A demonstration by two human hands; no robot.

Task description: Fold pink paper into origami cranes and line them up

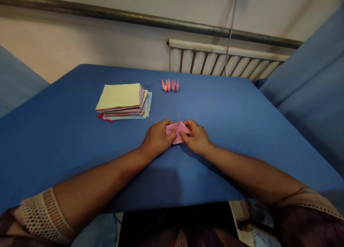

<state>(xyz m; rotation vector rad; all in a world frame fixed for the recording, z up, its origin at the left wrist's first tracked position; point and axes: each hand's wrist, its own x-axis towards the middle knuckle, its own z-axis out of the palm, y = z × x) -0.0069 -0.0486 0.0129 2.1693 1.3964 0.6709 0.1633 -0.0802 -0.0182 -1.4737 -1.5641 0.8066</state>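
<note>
A partly folded sheet of pink origami paper (178,127) is held between my two hands, just above the near middle of the blue table. My left hand (158,137) pinches its left side, with the thumb lying on top. On the opposite side my right hand (198,137) grips the right corner between thumb and fingers. Creases and a raised peak show at the paper's far edge; the fingertips underneath are hidden. Farther back stand two small folded paper figures, an orange one (166,85) and a pink one (175,85), side by side and apart from my hands.
A thick stack of coloured paper (120,96), yellow on top, lies beyond my left hand. The blue table (220,110) reaches toward a wall with a metal rail (134,19) and a radiator (212,55). Blue curtains (317,67) hang at both sides.
</note>
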